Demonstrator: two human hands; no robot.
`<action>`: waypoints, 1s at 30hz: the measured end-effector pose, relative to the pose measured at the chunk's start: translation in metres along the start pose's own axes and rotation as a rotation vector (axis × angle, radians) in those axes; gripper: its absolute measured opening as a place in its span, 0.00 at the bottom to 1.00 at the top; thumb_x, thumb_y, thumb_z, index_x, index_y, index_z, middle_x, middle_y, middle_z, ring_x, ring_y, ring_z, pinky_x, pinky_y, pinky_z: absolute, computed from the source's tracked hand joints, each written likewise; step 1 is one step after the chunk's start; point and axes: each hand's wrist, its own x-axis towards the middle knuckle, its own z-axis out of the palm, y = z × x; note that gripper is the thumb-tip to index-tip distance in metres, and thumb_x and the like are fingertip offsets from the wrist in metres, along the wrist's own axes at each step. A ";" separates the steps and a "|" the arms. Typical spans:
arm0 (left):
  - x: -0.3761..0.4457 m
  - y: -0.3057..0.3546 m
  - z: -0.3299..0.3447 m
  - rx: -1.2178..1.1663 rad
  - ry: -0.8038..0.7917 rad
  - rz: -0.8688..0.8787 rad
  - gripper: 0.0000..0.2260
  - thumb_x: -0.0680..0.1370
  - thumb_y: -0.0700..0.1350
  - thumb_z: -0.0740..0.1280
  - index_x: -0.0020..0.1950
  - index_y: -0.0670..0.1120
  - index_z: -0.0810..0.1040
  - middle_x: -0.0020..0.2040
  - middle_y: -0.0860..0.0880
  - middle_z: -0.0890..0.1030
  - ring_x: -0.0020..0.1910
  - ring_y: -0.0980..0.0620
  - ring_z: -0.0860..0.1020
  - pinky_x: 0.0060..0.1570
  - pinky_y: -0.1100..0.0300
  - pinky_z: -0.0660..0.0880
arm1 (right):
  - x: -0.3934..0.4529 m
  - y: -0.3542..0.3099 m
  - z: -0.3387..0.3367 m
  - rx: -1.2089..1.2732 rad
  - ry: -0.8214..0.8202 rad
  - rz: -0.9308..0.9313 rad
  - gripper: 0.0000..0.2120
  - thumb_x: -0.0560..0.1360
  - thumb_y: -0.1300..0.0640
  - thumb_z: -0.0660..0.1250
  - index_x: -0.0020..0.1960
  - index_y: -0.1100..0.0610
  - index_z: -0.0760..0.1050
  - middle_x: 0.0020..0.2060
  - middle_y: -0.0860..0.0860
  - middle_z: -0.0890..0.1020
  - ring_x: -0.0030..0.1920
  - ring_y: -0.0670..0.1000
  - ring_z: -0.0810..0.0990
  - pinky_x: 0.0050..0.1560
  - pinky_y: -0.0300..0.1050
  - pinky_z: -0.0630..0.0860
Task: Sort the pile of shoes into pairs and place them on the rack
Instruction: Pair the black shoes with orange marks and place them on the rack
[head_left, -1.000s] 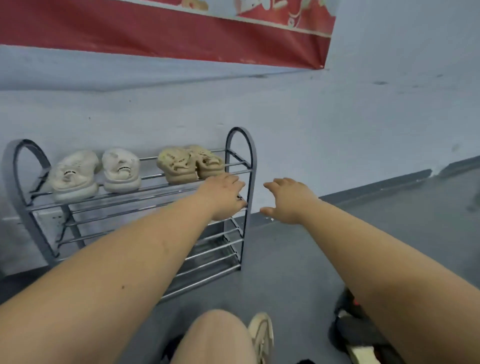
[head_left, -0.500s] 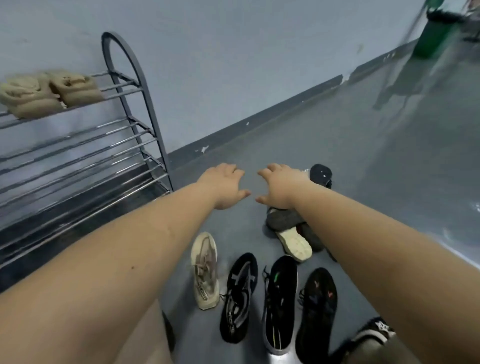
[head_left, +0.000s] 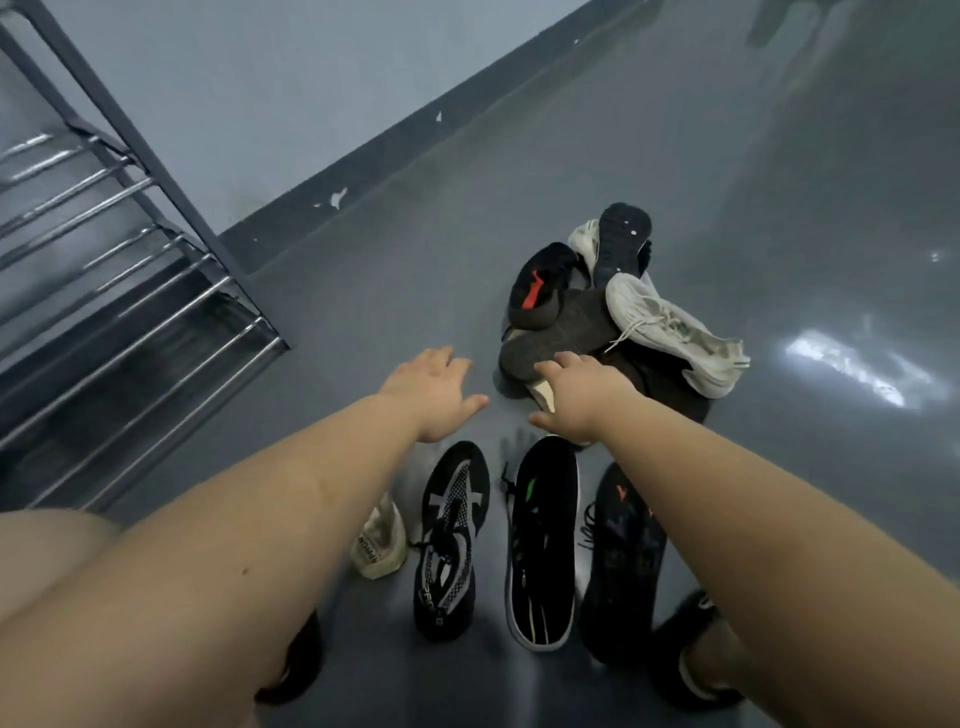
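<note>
Both arms reached out from the bottom of the frame toward center. Left hand (head_left: 434, 397) hovered over bare gray floor (head_left: 395, 291), fingers relaxed and spread, holding nothing. Right hand (head_left: 579, 397) sat just right of it, fingers loosely extended, also holding nothing; its fingertips overlapped the near edge of the shoe pile (head_left: 613, 322), but we couldn't tell whether they touched it.

The pile lay center-right: a dark brown shoe (head_left: 561, 332) at the front, a black shoe with a red mark (head_left: 537, 286) on top left, a white laced sneaker (head_left: 670, 332) slanting toward the right, a dark sole (head_left: 621, 239) sticking up at the back.

Below the hands, a row of single shoes ran along the lower center, toes pointing up-frame: a beige shoe (head_left: 379, 545) mostly hidden under the left forearm, a black-and-white patterned shoe (head_left: 449, 540), a black shoe with a green mark (head_left: 543, 540), a dark shoe with a red mark (head_left: 623, 551).

The metal rack (head_left: 130, 270) filled the left edge, against the wall (head_left: 260, 78); the visible lower shelves held no shoes. We wore dark shoes, partly visible at the bottom edge.
</note>
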 end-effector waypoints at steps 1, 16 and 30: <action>0.009 0.001 0.004 -0.004 -0.017 0.005 0.30 0.80 0.60 0.52 0.77 0.47 0.53 0.78 0.44 0.51 0.77 0.46 0.51 0.74 0.50 0.52 | 0.006 0.005 0.006 0.009 -0.020 0.021 0.34 0.74 0.40 0.62 0.74 0.54 0.58 0.72 0.56 0.63 0.71 0.59 0.64 0.68 0.55 0.66; 0.147 0.008 0.043 -0.316 -0.152 -0.110 0.30 0.80 0.58 0.56 0.77 0.45 0.54 0.78 0.43 0.53 0.76 0.42 0.56 0.73 0.48 0.58 | 0.113 0.049 0.065 0.284 -0.161 0.197 0.35 0.76 0.42 0.61 0.77 0.54 0.52 0.74 0.56 0.60 0.72 0.61 0.63 0.69 0.55 0.64; 0.222 0.020 0.085 -1.096 -0.131 -0.285 0.35 0.78 0.53 0.63 0.78 0.48 0.47 0.76 0.46 0.62 0.72 0.45 0.65 0.71 0.50 0.63 | 0.170 0.030 0.109 1.247 0.136 0.574 0.25 0.76 0.52 0.64 0.70 0.59 0.65 0.65 0.55 0.76 0.67 0.55 0.72 0.67 0.44 0.66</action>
